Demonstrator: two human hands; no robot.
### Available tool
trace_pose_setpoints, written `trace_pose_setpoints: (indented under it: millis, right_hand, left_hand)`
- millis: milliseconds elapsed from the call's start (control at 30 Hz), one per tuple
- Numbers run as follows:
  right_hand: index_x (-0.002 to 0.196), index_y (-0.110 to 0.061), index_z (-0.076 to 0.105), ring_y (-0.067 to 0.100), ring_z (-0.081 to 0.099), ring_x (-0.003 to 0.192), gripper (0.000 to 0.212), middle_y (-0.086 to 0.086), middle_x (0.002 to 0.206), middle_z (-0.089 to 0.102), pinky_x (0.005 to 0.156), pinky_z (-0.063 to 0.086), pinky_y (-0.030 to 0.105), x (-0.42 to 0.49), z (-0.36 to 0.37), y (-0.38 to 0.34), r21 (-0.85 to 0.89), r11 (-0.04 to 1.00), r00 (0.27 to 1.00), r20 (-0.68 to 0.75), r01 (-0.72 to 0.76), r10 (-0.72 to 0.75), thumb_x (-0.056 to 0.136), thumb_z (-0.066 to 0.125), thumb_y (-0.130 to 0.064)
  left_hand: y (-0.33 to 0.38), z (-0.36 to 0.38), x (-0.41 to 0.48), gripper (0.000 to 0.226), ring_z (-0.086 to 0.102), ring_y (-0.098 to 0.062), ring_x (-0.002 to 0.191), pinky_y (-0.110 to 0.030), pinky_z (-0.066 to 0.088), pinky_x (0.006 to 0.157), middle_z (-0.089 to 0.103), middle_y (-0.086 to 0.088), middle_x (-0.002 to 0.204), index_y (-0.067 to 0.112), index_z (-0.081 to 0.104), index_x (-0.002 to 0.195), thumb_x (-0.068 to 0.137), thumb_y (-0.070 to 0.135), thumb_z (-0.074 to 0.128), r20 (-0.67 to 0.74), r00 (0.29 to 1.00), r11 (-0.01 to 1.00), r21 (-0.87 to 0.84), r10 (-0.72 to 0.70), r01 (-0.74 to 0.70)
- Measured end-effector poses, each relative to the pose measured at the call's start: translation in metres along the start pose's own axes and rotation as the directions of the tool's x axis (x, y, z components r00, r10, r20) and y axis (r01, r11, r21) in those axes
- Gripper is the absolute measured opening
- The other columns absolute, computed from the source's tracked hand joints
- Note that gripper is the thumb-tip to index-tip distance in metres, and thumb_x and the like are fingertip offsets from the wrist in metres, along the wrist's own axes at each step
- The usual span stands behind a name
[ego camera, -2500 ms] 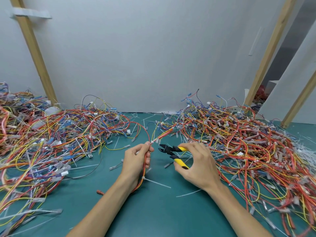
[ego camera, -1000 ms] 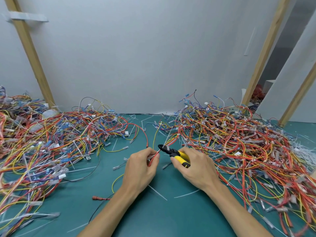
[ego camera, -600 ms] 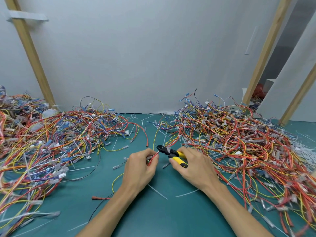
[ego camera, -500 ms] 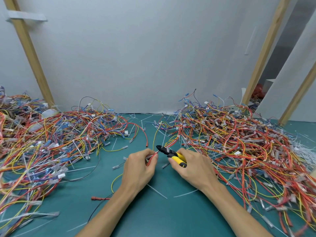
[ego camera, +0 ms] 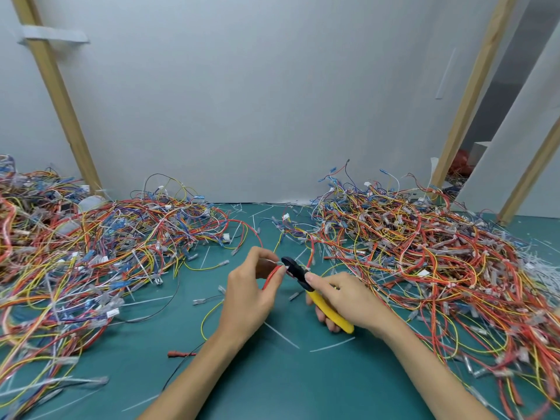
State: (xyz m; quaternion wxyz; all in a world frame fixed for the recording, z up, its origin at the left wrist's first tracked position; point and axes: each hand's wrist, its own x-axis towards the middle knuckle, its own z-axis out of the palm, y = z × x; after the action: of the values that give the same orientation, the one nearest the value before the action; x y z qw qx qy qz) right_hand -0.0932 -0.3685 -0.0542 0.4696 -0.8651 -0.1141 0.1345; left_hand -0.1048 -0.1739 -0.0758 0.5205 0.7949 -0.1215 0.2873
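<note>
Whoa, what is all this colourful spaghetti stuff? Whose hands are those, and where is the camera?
Those are a person's two bare hands, not a machine. The camera sits on the person's head and looks forward and down, so you see roughly what they see. The left hand pinches a few red wires. The right hand grips cutters with yellow handles, and their black tip sits right at those wires. On the green table lie a left heap and a right heap of tangled red, yellow and blue wires. Thin white strips lie scattered between them. They may be snipped plastic ties, but that is only a guess.
</note>
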Motion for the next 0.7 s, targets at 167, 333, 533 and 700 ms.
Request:
trace_pose_setpoints:
  millis: [167,333,533,700]
  right_hand:
    - [0.081,-0.011,0.067,0.026,0.058,0.049,0.059,0.014,0.066,0.064,0.049,0.051,0.028,-0.0034,-0.0010,-0.0005,0.209,0.974,0.989,0.136,-0.084,0.056,0.097,0.042,-0.061]
    - [0.081,-0.011,0.069,0.025,0.059,0.050,0.060,0.013,0.067,0.065,0.050,0.051,0.029,-0.0038,-0.0009,-0.0010,0.215,0.973,0.989,0.135,-0.088,0.060,0.096,0.042,-0.062]
    - [0.082,-0.010,0.068,0.026,0.059,0.052,0.060,0.013,0.067,0.065,0.052,0.052,0.030,-0.0046,-0.0007,-0.0031,0.214,0.971,0.988,0.137,-0.101,0.073,0.097,0.042,-0.062]
    - [0.086,-0.006,0.067,0.024,0.058,0.050,0.059,0.012,0.065,0.064,0.048,0.050,0.029,-0.0048,0.0031,-0.0043,0.201,0.976,0.991,0.122,-0.079,0.056,0.098,0.042,-0.059]
  left_hand:
    - [-0.0023,0.0035,-0.0008,0.015,0.071,-0.008,0.082,-0.016,0.050,0.074,0.069,0.012,0.091,0.023,0.056,0.096,0.089,0.019,0.069,0.093,0.965,0.940,-0.221,-0.246,0.261]
    - [-0.0028,0.0043,0.0001,0.011,0.073,-0.016,0.085,-0.020,0.054,0.072,0.074,-0.008,0.095,0.010,0.054,0.099,0.093,0.010,0.062,0.198,0.914,0.838,-0.367,-0.353,0.403]
    - [-0.0029,0.0025,0.0006,0.019,0.070,-0.018,0.086,-0.017,0.044,0.054,0.075,0.002,0.090,0.018,0.051,0.097,0.089,0.014,0.068,0.263,0.873,0.821,-0.310,-0.410,0.479]
    - [0.0008,0.0044,0.0004,0.020,0.073,-0.013,0.075,-0.013,0.048,0.058,0.076,0.001,0.078,0.008,0.047,0.093,0.089,0.004,0.066,0.225,0.900,0.798,-0.416,-0.374,0.436]
